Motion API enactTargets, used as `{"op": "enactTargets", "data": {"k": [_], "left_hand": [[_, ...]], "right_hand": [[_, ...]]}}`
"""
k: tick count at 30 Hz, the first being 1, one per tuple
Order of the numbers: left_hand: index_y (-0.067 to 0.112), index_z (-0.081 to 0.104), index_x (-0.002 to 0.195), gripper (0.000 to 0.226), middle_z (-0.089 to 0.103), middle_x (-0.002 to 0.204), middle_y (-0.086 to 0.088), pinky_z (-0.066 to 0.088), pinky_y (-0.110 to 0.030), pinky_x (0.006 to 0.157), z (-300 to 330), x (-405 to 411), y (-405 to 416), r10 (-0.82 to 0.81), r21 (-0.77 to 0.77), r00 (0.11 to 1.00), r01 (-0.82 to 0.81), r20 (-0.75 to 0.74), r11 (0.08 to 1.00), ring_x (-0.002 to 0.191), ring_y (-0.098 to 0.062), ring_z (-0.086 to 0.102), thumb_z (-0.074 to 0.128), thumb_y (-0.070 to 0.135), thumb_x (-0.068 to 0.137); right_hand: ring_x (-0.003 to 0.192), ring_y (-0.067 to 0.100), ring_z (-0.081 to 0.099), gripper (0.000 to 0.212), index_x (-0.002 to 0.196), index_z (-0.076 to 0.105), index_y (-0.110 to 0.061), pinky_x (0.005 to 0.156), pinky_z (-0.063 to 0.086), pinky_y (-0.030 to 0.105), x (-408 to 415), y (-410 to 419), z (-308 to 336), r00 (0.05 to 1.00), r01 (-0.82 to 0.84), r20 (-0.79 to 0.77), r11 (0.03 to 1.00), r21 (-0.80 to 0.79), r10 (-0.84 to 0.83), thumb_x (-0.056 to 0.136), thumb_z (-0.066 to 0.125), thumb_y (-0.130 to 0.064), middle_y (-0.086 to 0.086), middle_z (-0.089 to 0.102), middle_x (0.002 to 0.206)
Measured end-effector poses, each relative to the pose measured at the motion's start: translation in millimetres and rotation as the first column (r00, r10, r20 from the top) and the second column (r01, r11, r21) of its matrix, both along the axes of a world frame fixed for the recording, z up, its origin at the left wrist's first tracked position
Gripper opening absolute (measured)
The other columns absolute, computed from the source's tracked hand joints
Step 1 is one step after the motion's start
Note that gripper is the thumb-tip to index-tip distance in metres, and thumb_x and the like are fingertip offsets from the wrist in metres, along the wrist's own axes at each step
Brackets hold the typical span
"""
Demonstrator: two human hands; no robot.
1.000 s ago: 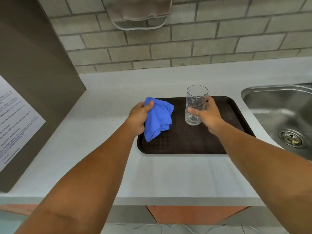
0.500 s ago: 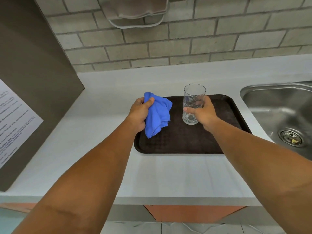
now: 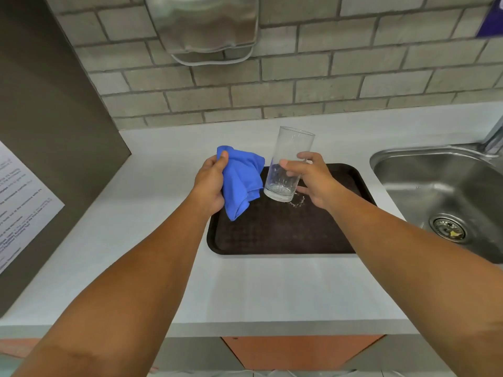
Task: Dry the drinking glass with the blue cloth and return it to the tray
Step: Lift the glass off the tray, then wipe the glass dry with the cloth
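Note:
My right hand point(image 3: 313, 180) grips a clear drinking glass point(image 3: 292, 148) around its lower half and holds it tilted slightly right, lifted just above the dark brown tray point(image 3: 272, 235). A ring of water drops point(image 3: 298, 201) marks the tray under the glass. My left hand point(image 3: 211, 183) is closed on a bunched blue cloth point(image 3: 242, 180), which hangs over the tray's far left corner, right beside the glass.
The tray lies on a white counter point(image 3: 152, 219). A steel sink point(image 3: 446, 191) with a drain sits to the right. A dark panel with a printed sheet point(image 3: 21, 210) stands at the left. A grey towel point(image 3: 206, 25) hangs on the brick wall.
The glass stood on the tray a second ago; my right hand has lifted it off and tilted it. My left hand has raised the cloth closer to the glass.

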State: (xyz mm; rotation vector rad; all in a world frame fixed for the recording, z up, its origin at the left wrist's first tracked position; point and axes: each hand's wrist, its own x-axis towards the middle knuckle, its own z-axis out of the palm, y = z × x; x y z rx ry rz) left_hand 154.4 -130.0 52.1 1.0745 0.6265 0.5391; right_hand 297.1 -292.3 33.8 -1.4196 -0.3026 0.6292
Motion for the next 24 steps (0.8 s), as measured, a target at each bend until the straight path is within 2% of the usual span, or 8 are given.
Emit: {"op": "enactTargets", "data": {"k": [2,6,9,11,15,17,20,24], "left_hand": [[0.011,0.055,0.125,0.040,0.065,0.121,-0.013,0.051,-0.048,0.095,9.1,-1.1,-1.5,0.009,-0.014,0.999,-0.009,0.035,1.000,0.110,-0.028,0.064,0.060,0.035,0.093],[0.016,0.058,0.118,0.028,0.065,0.121,-0.012,0.054,-0.046,0.091,28.7,-2.2,-7.1,-0.022,0.025,0.994,0.019,0.105,1.000,0.108,-0.027,0.065,0.060,0.030,0.094],[0.017,0.058,0.121,0.028,0.066,0.118,-0.011,0.056,-0.044,0.087,41.4,-3.4,-15.0,-0.069,0.091,0.986,0.055,0.149,0.994,0.103,-0.026,0.066,0.059,0.026,0.095],[0.015,0.056,0.124,0.030,0.066,0.115,-0.011,0.055,-0.043,0.086,49.5,-4.6,-20.4,-0.099,0.134,0.977,0.074,0.187,0.988,0.099,-0.026,0.066,0.058,0.023,0.095],[0.010,0.057,0.118,0.026,0.066,0.109,-0.012,0.056,-0.039,0.082,64.6,-6.0,-32.2,-0.127,0.174,0.958,0.083,0.257,0.981,0.094,-0.025,0.066,0.060,0.018,0.093],[0.010,0.061,0.111,0.021,0.068,0.102,-0.011,0.056,-0.038,0.076,68.8,-5.4,-41.0,-0.121,0.188,0.958,0.073,0.261,0.980,0.088,-0.025,0.065,0.064,0.016,0.091],[0.011,0.068,0.108,0.024,0.072,0.086,-0.005,0.056,-0.036,0.063,71.7,-4.8,-53.9,-0.106,0.242,0.965,0.046,0.241,0.969,0.072,-0.022,0.066,0.071,0.016,0.085],[0.024,0.073,0.105,0.026,0.072,0.076,-0.001,0.054,-0.031,0.054,73.6,-6.0,-60.7,-0.119,0.346,0.969,0.038,0.216,0.938,0.061,-0.021,0.064,0.076,0.018,0.080]], "right_hand": [[0.099,0.017,0.062,0.052,0.120,0.050,-0.021,0.093,0.052,0.046,-4.3,-1.7,8.8,0.999,-0.034,-0.040,0.999,0.035,0.036,0.079,0.081,-0.028,0.002,0.063,0.112],[0.096,0.023,0.066,0.033,0.106,0.055,-0.019,0.091,0.054,0.048,-14.8,-3.6,24.9,0.977,-0.136,-0.140,0.977,0.163,0.160,0.085,0.075,-0.036,0.005,0.066,0.108],[0.094,0.026,0.065,0.031,0.107,0.054,-0.018,0.097,0.050,0.047,-23.2,-3.3,35.5,0.957,-0.193,-0.172,0.954,0.230,0.235,0.089,0.068,-0.039,0.009,0.065,0.108],[0.088,0.024,0.068,0.028,0.103,0.059,-0.020,0.098,0.049,0.043,-28.1,-3.2,40.6,0.953,-0.213,-0.165,0.948,0.235,0.255,0.090,0.064,-0.044,0.006,0.069,0.101],[0.101,0.030,0.066,0.031,0.105,0.062,-0.023,0.111,0.040,0.051,-37.0,-2.4,45.8,0.942,-0.177,-0.227,0.939,0.294,0.249,0.089,0.063,-0.049,0.006,0.071,0.105],[0.097,0.028,0.067,0.034,0.107,0.062,-0.021,0.111,0.041,0.051,-43.6,-0.3,49.2,0.940,-0.152,-0.246,0.936,0.319,0.237,0.089,0.063,-0.049,0.006,0.068,0.108],[0.091,0.029,0.067,0.039,0.110,0.063,-0.016,0.108,0.044,0.050,-54.6,2.3,55.3,0.952,-0.102,-0.244,0.942,0.321,0.186,0.089,0.063,-0.048,0.011,0.063,0.109],[0.076,0.025,0.068,0.027,0.106,0.061,-0.017,0.095,0.055,0.048,-63.7,1.1,60.8,0.975,-0.059,-0.182,0.940,0.335,0.126,0.092,0.063,-0.040,0.010,0.064,0.099]]}}
